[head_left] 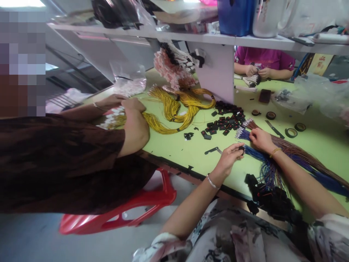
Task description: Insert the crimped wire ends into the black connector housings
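Note:
Between the fingertips of my left hand [230, 157] is a small black connector housing [241, 148], near the front of the green table. Blue wires [256, 153] run from beside it to the right. My right hand [261, 140] has its fingers pinched at the blue wire bundle, close to the silvery terminal ends [239, 132]; which strands they grip is partly hidden. A brown wire bundle [289, 143] passes beyond this hand and under the forearm. Wired black housings [275, 202] are heaped at the table's front edge, below my hands.
Loose black housings [226, 122] lie in a pile ahead, with a knife [275, 129] and tape rolls [291, 133] to its right. Another blade tool [214, 150] lies left of my hands. A co-worker's arm [135, 123] reaches by yellow wires [170, 127]; another person [263, 63] sits opposite.

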